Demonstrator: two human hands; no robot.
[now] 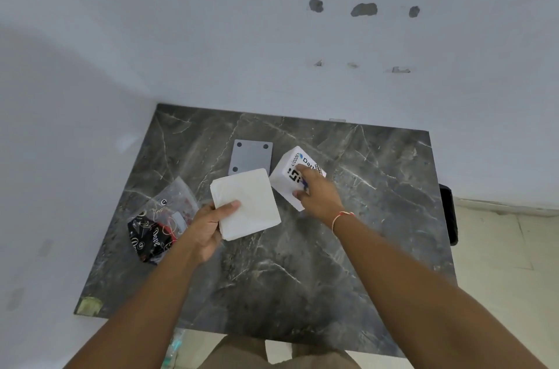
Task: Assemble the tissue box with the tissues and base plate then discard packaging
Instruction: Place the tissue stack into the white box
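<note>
Tissues — a square white stack (pixel 246 207) pinched at its near corner by the left hand (pixel 208 226), lifted ready for loading. Right of it, the right hand (pixel 317 191) grips the white printed cube box (pixel 290 170) on the dark marble counter (pixel 302 262); behind it lies the grey square base plate (pixel 251 157), left the crumpled clear packaging (pixel 160 223).

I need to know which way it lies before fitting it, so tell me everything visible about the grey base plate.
The base plate is a flat, thin grey square, seemingly plastic or metal, lying flat on the dark marble table. Three dark round spots show near its corners; the fourth corner is hidden behind the tissue stack, held by the left hand. The white tissue box sits just to its right. Neither hand touches it.
</note>
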